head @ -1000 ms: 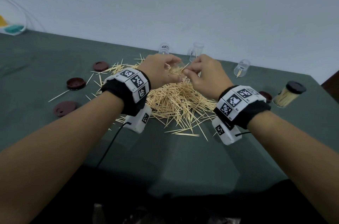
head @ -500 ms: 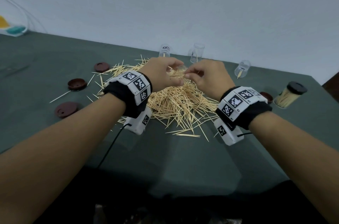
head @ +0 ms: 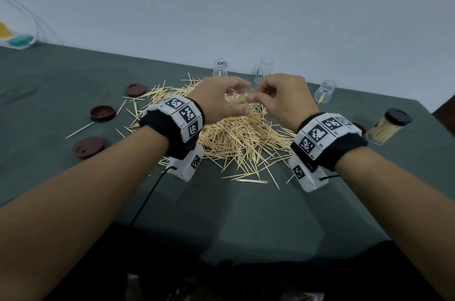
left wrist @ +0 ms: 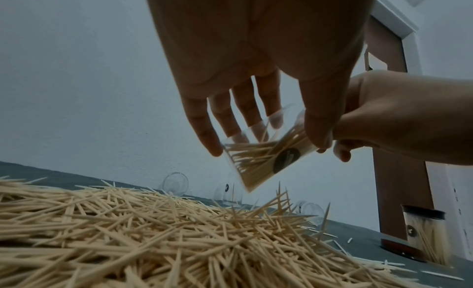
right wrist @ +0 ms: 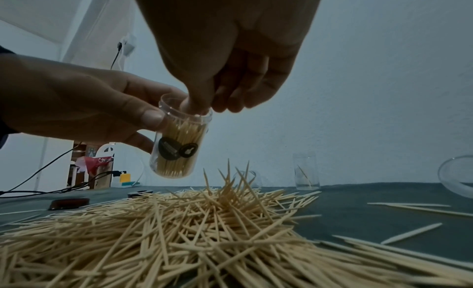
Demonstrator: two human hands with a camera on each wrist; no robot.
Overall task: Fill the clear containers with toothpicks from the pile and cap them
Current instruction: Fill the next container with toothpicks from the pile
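Your left hand (right wrist: 84,108) grips the tilted jar (right wrist: 179,142); right hand (right wrist: 230,69) fingertips bunched in its mouth. Tilt further, toothpicks likely spill.

A dark green cloth is covering the counter (head: 61,84), which is sitting against a pale wall (head: 246,5). At its far left corner a yellow and teal object (head: 17,39) is lying with thin white cables (head: 32,20) looping beside it. A brown wooden door frame (left wrist: 394,130) is standing beyond the counter, and black cables (right wrist: 46,183) are trailing across it.
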